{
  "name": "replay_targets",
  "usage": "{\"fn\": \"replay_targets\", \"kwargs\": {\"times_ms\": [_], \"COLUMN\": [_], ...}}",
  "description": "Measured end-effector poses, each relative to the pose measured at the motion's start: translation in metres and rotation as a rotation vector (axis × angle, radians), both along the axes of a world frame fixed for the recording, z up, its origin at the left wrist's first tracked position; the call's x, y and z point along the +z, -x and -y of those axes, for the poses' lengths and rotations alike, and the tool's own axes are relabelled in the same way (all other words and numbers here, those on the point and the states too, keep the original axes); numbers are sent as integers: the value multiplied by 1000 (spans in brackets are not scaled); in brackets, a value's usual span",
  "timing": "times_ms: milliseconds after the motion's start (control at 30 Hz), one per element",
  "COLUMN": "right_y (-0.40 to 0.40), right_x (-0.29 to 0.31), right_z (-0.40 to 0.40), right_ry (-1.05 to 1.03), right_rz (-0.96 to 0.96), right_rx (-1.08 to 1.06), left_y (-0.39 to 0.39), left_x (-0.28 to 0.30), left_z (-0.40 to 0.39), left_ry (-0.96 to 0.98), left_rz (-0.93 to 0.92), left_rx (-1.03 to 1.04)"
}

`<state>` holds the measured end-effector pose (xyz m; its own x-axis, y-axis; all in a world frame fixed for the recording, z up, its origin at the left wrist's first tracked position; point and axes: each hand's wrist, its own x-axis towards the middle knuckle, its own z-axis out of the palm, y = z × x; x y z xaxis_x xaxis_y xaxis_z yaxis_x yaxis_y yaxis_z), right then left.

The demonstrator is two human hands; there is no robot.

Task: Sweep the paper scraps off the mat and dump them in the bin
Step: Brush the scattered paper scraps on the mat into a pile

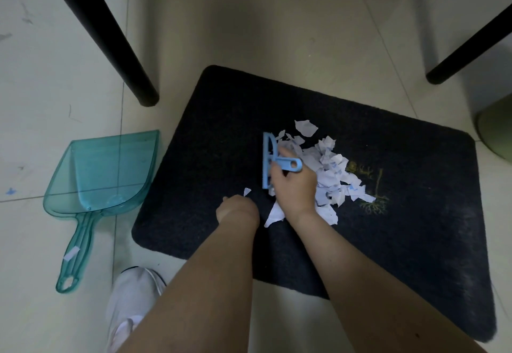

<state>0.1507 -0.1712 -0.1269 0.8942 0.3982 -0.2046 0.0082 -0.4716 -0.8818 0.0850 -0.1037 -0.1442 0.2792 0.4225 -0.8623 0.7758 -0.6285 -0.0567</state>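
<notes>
A small blue brush (270, 160) was held in the grip of the right hand (295, 185) beside heaped paper scraps (329, 172) on the dark mat (210, 142), seemingly to be pushed toward the teal dustpan (105, 169) laid on the floor, while the left hand (235, 210), curled, was rested nearby, its hold unclear.

Pale tiled floor (291, 34) with grey grout lines. Black furniture legs slant in from the top left (110, 36) and the right edge (471, 45). A white shoe (133, 302) rests on the tiles at the bottom left
</notes>
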Motion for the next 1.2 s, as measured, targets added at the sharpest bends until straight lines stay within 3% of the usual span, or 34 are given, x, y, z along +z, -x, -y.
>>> {"fn": "replay_targets", "kwargs": {"times_ms": [100, 200, 300, 433, 533, 767, 933, 1200], "right_y": [9, 9, -3, -29, -61, -137, -168, -155], "right_x": [2, -6, -5, 16, 33, 29, 18, 5], "right_z": [-6, -7, -2, -1, -3, -10, -17, -27], "right_ry": [-61, 101, 149, -62, -44, 301, 486, 503], "right_rz": [-188, -111, 26, -55, 53, 290, 258, 89], "right_rx": [130, 240, 117, -49, -56, 66, 219, 517], "left_y": [2, 6, 7, 3, -7, -52, -60, -63], "left_x": [1, 4, 5, 5, 7, 1, -10, -11], "left_z": [3, 3, 1, 1, -2, -16, -21, -31], "left_ry": [-30, -49, -55, -123, -196, -275, -131, -88], "left_rz": [22, 23, 32, 108, 180, 209, 92, 85], "left_rx": [-22, -28, -43, -91, -99, -168, -123, -162]}}
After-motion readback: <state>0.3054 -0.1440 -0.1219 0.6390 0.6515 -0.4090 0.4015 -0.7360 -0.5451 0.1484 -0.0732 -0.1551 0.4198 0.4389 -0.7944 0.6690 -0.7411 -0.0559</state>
